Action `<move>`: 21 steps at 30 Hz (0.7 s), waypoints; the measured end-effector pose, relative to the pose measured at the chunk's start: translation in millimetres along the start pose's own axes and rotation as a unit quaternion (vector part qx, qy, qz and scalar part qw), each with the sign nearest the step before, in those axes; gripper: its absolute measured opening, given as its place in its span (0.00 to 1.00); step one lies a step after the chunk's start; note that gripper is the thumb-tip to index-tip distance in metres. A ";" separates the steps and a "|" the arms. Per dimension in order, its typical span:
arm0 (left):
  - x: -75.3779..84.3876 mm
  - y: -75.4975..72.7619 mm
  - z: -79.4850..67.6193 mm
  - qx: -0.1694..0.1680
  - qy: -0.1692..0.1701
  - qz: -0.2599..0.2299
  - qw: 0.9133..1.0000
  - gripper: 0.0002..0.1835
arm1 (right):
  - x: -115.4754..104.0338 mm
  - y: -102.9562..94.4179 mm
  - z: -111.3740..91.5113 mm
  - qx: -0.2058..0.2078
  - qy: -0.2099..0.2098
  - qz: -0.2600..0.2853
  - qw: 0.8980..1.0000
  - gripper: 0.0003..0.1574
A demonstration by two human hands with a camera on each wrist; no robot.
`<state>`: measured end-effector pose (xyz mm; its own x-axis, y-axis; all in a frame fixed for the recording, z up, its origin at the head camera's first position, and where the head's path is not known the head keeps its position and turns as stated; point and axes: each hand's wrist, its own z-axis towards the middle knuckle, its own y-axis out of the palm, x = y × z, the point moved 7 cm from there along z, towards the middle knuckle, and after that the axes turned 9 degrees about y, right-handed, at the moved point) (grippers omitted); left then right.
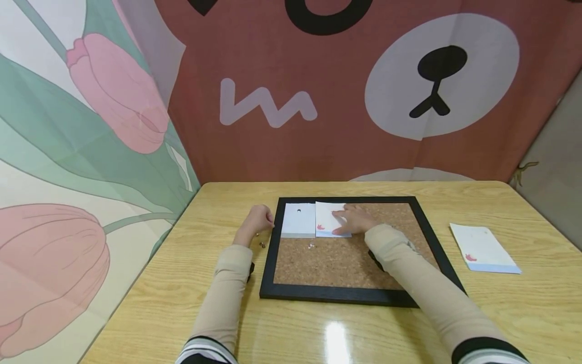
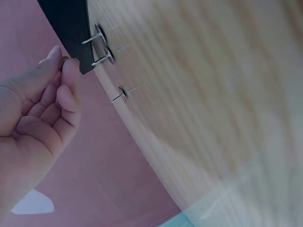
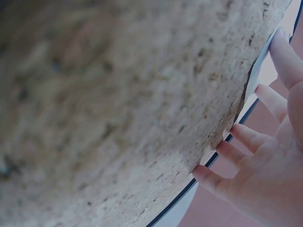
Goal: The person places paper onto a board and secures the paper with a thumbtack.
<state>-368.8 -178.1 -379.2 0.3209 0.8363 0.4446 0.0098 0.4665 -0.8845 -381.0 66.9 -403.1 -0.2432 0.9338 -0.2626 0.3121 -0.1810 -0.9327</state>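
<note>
Between thumb and forefinger, my left hand (image 1: 257, 221) pinches a thumbtack (image 2: 63, 63) just outside the board's left edge. My right hand (image 1: 359, 220) lies spread over a white note sheet (image 1: 326, 218) with a small pink print and a blue lower band. In the right wrist view, its fingertips (image 3: 236, 128) touch the sheet and the cork. Left of that sheet, another white sheet (image 1: 295, 222) bears a tack (image 1: 298, 211) near its top. Both sheets lie side by side at the top left of the cork board (image 1: 327, 268).
Several loose thumbtacks (image 2: 124, 92) lie on the wooden table (image 1: 159, 303) left of the black frame (image 1: 336, 294). Small shiny bits (image 1: 311, 245) sit on the cork below the sheets. More note paper (image 1: 486, 247) lies right of the board. A printed curtain (image 1: 273, 151) hangs behind.
</note>
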 end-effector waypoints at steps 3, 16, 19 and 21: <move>0.1 -1.0 -0.5 0.014 -0.001 -0.017 1.000 0.08 | -0.4 0.6 -0.1 -0.002 -0.001 0.004 1.000 0.45; 0.2 0.0 -1.6 0.011 -0.025 -0.067 0.997 0.05 | -0.4 1.1 1.1 0.003 -0.003 0.002 1.000 0.45; 0.2 0.0 -2.1 0.008 -0.026 -0.070 0.997 0.06 | -0.7 0.6 0.5 0.005 -0.001 -0.003 1.000 0.45; 0.4 -0.1 -1.8 0.008 -0.021 -0.067 0.998 0.05 | -1.0 0.3 -0.1 0.005 -0.001 -0.003 1.000 0.45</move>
<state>-367.0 -178.3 -379.1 0.2782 0.7775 0.5641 0.0339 0.5789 -0.8147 -380.6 66.0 -403.1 -0.2466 0.9345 -0.2566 0.3013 -0.1777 -0.9368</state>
